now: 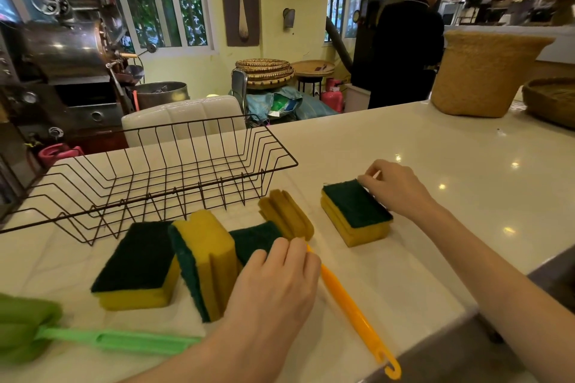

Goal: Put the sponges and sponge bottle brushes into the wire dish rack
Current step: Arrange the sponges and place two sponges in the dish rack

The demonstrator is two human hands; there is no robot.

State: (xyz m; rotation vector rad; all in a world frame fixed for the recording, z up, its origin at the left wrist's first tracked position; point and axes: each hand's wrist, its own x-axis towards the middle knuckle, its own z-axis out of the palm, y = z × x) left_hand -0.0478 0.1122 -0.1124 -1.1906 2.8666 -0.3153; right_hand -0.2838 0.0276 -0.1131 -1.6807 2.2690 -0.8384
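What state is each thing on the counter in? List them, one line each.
Wire dish rack: upright, nothing in it.
Right-hand sponge: flat, green side up, right hand touching its far corner.
Left sponge: flat, green side up.
Middle sponge: standing on edge.
Orange brush: lying flat, left hand over its head end.
Green brush: lying flat, untouched.

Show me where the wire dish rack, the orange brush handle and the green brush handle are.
wire dish rack [281,161]: head view, right rim corner.
orange brush handle [351,308]: head view, middle of handle.
green brush handle [124,340]: head view, middle of handle.
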